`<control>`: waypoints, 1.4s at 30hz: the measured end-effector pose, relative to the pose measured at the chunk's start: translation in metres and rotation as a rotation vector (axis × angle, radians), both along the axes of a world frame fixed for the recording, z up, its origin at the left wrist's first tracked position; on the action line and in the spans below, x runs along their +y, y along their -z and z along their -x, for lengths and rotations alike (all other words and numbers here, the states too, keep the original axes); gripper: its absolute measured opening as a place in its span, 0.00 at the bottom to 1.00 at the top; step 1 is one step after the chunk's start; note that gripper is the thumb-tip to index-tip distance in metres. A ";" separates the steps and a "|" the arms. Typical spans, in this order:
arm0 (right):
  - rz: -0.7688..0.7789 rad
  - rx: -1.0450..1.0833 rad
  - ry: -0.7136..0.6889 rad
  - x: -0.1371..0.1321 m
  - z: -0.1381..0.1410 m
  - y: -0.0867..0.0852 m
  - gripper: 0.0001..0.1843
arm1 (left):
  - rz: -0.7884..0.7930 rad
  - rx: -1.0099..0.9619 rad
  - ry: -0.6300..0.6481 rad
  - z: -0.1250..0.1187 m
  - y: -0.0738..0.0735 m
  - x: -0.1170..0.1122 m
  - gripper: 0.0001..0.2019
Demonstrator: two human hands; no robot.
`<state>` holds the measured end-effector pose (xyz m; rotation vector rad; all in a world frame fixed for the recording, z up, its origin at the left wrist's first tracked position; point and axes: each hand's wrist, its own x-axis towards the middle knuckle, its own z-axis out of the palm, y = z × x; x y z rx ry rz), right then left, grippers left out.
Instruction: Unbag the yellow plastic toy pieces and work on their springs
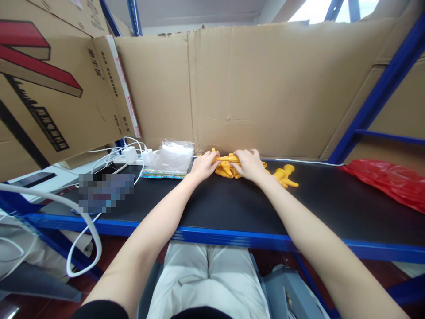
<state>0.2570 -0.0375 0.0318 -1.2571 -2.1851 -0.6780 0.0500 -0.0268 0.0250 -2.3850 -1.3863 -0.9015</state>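
Note:
A long yellow rubbery piece (229, 158) lies across the space between my two hands, above a small pile of similar yellow pieces (226, 170) on the black shelf top. My left hand (203, 165) is closed around its left end, fingers bent. At the other end, my right hand (250, 165) grips it between thumb and fingers, which hide that part. More yellow pieces (285, 175), with rounded limb-like ends, rest just right of my right hand. The exact kind of these pieces is too small to tell.
Left of my hands is a stack of clear plastic bags (171, 157), near white chargers (130, 155) and cables. A phone (35, 179) lies farther left. A red plastic bag (388, 181) sits at the right. Cardboard (265, 88) walls the back; a blue metal edge (229, 237) runs along the front.

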 end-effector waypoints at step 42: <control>-0.040 0.059 -0.045 0.005 -0.002 0.004 0.14 | 0.062 -0.065 -0.033 0.002 -0.001 0.001 0.14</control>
